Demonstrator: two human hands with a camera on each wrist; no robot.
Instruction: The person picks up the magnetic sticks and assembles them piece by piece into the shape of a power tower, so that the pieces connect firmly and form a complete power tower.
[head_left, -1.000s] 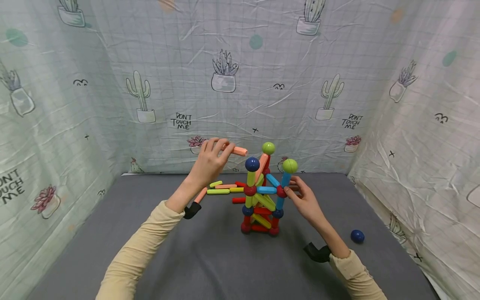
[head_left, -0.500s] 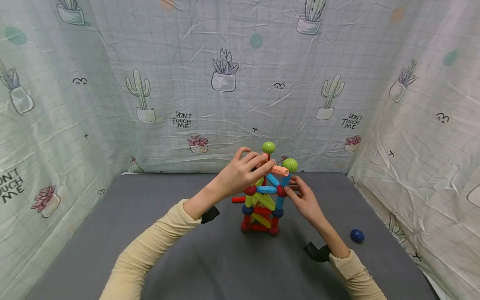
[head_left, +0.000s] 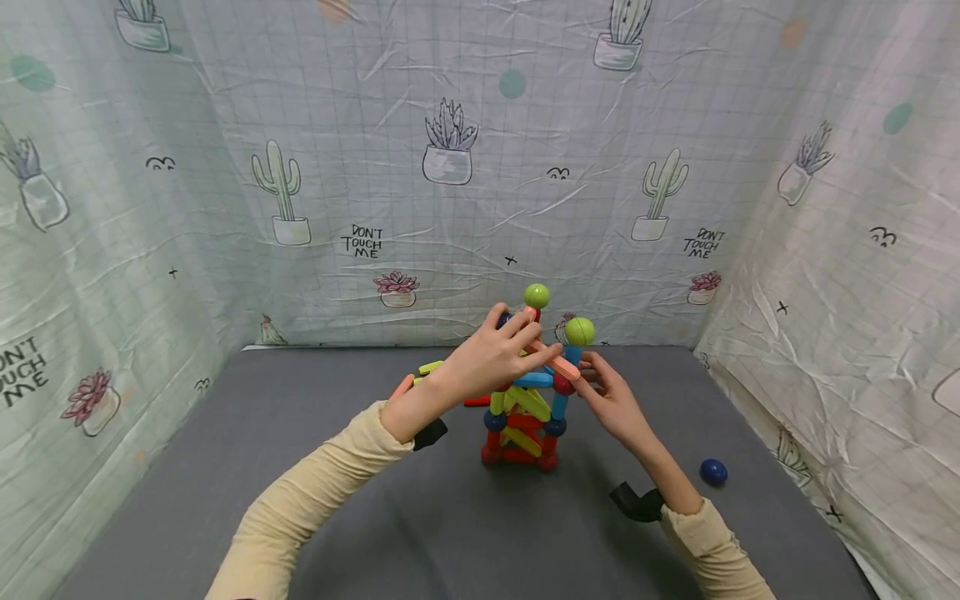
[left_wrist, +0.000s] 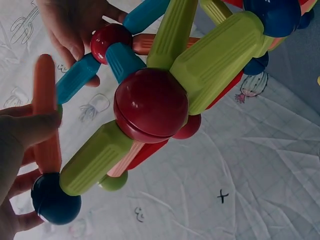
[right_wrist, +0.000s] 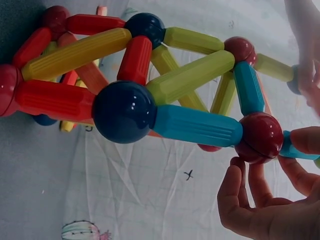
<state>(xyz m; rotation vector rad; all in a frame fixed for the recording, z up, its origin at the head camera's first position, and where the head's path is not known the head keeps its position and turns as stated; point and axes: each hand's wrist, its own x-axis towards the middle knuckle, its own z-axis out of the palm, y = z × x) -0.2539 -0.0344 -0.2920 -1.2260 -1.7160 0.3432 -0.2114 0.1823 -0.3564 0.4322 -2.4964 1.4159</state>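
A tower of magnetic building sticks and balls [head_left: 527,422] stands on the table. My left hand [head_left: 498,357] pinches an orange stick [head_left: 561,367] across its upper part. In the left wrist view, one end of that orange stick [left_wrist: 46,95] meets a dark blue ball [left_wrist: 56,200]; its other end is free and sticks out past the thumb. My right hand [head_left: 613,404] grips the tower's right corner, where a blue stick rises from a red ball [right_wrist: 259,137] to a lime green ball [head_left: 580,332]. The thumb lies along that blue stick and the fingertips touch near the red ball.
Loose sticks, among them a red one [head_left: 477,401] and a lime one [head_left: 431,367], lie left of the tower, partly behind my left arm. A loose blue ball [head_left: 713,472] rests at the right of the grey table [head_left: 450,517]. Patterned cloth [head_left: 330,117] hangs around it.
My left hand has carried the orange stick from the left over to the tower, and the stick's free end has swung down toward the right red ball. The right hand keeps its place.
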